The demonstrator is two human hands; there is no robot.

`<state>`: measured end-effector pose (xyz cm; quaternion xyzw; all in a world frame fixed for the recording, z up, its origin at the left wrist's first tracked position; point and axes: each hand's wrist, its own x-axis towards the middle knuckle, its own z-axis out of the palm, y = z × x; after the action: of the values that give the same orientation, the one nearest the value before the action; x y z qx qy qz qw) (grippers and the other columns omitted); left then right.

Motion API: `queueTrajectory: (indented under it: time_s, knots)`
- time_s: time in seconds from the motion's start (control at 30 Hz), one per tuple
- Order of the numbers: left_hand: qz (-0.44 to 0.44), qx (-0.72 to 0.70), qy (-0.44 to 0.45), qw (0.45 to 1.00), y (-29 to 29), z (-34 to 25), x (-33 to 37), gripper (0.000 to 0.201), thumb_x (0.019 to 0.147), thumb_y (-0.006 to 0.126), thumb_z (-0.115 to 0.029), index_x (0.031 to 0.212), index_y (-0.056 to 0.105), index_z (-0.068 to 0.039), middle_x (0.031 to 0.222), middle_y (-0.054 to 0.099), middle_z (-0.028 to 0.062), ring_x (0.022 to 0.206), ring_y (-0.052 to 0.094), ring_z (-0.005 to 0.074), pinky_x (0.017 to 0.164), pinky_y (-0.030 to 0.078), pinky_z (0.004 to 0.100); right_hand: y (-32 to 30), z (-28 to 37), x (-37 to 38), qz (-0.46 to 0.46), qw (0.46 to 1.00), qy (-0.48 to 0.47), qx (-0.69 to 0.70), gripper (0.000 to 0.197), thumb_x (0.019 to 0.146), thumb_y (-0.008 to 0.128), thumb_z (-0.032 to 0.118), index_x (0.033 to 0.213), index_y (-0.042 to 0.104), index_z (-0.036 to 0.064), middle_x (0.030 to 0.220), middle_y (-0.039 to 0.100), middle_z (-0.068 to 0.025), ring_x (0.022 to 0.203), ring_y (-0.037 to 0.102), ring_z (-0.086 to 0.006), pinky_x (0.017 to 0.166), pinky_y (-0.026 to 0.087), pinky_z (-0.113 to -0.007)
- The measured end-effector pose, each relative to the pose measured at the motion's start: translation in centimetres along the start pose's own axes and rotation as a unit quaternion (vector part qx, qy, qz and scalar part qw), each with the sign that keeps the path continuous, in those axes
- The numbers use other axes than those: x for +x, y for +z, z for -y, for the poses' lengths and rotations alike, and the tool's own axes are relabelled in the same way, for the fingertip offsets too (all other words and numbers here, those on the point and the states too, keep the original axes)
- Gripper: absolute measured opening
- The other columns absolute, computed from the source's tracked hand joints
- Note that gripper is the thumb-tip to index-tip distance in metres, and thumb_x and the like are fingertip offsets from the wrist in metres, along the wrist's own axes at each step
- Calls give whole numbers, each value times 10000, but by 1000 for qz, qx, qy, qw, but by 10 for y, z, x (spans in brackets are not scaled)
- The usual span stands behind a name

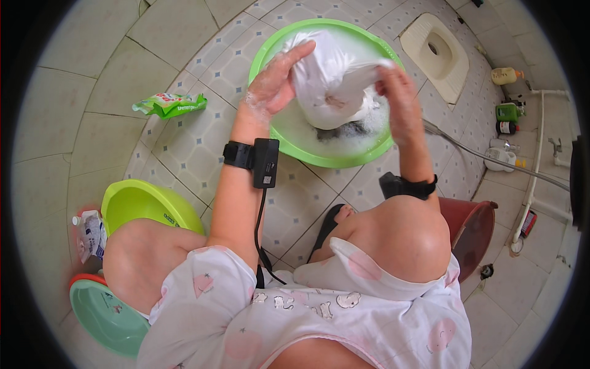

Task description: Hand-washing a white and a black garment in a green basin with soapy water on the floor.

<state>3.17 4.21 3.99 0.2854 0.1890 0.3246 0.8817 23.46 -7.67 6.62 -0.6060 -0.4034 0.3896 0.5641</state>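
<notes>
A wet white cloth (332, 80) is held up over a green basin (299, 152) of foamy water, its lower part hanging into the suds. On its front is a brownish mark. My left hand (275, 83), with suds on it, grips the cloth's left side, thumb pointing up; its other fingers are partly hidden. My right hand (399, 101) pinches the cloth's upper right edge and pulls it out taut, slightly blurred. A dark piece of fabric (341, 131) shows in the foam beneath the cloth. Whether the cloth is a garment I cannot tell.
A green detergent bag (175, 104) lies left of the basin. At lower left stand a yellow-green basin (138, 200) and a teal basin (104, 313). A squat toilet (435, 52), a hose (491, 152) and several bottles (507, 112) are at right; a dark red bucket (470, 230) is beside my knee.
</notes>
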Motion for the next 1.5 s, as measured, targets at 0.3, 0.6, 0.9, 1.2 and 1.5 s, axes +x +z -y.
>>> queueTrajectory:
  time_s: [0.3, 0.6, 0.9, 1.2, 1.5]
  knots:
    - [32, 614, -14, 788, 1, 20, -5, 558, 818, 752, -249, 1277, 547, -7, 1193, 633, 115, 1122, 580, 204, 971, 453, 325, -10, 74, -3, -104, 937, -49, 328, 202, 966, 544, 251, 1028, 616, 72, 933, 633, -17, 903, 594, -133, 839, 460, -305]
    - [-74, 198, 6, 977, -14, 30, 6, 314, 922, 619, -240, 1149, 649, -25, 1107, 676, 63, 1019, 626, 160, 885, 489, 305, -41, 12, 18, -118, 961, -88, -234, 245, 908, 626, 251, 1025, 627, 36, 825, 646, -31, 748, 618, -163, 706, 506, -329]
    - [21, 9, -46, 999, 13, 6, -2, 324, 953, 599, -277, 1196, 619, -65, 1134, 667, 34, 1038, 632, 145, 894, 508, 310, 13, -30, -1, 100, 960, 7, -262, 254, 868, 629, 239, 1046, 652, 59, 877, 670, -71, 769, 621, -165, 735, 501, -312]
    - [-82, 41, -37, 995, -39, 6, 1, 360, 960, 586, -292, 1237, 593, -62, 1160, 656, 34, 1050, 630, 142, 895, 512, 294, -67, 50, 24, -90, 953, -155, 245, 204, 973, 554, 211, 1071, 629, 48, 923, 662, -27, 776, 609, -103, 740, 500, -265]
    - [-48, 30, -66, 996, -16, 9, 2, 408, 959, 587, -346, 1248, 582, -59, 1164, 657, 46, 1049, 634, 159, 921, 503, 325, -20, -22, 1, 30, 923, -47, -382, 335, 859, 631, 169, 1168, 619, 39, 968, 682, -103, 878, 648, -205, 799, 508, -316]
